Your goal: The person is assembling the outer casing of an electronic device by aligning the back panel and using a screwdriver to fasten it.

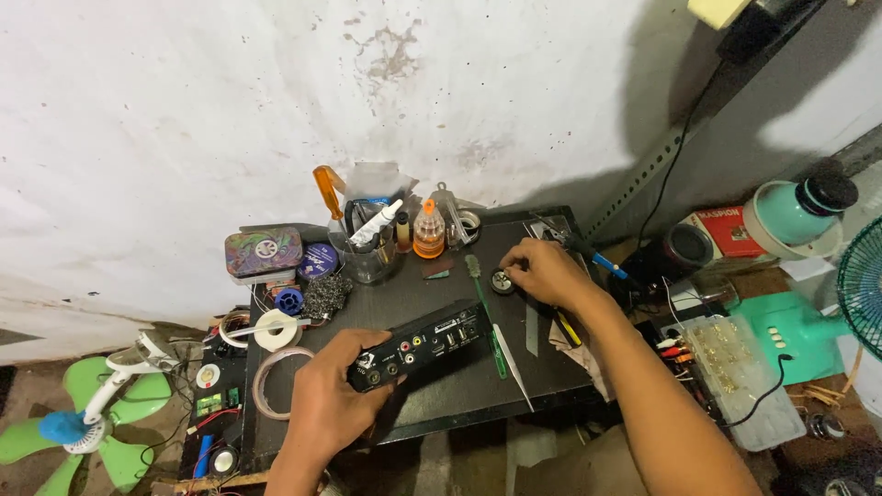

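Left hand clamped around the end of a small black rectangular plastic electronics box on the dark table. Right hand curled, fingertips pinching a small round metal tin. Probably light, rigid and smooth-sided: best held across the long sides, clear of the rear sockets.

left hand: grips the black set-top box by its near end
right hand: fingertips on small round tin
desk: black, cluttered
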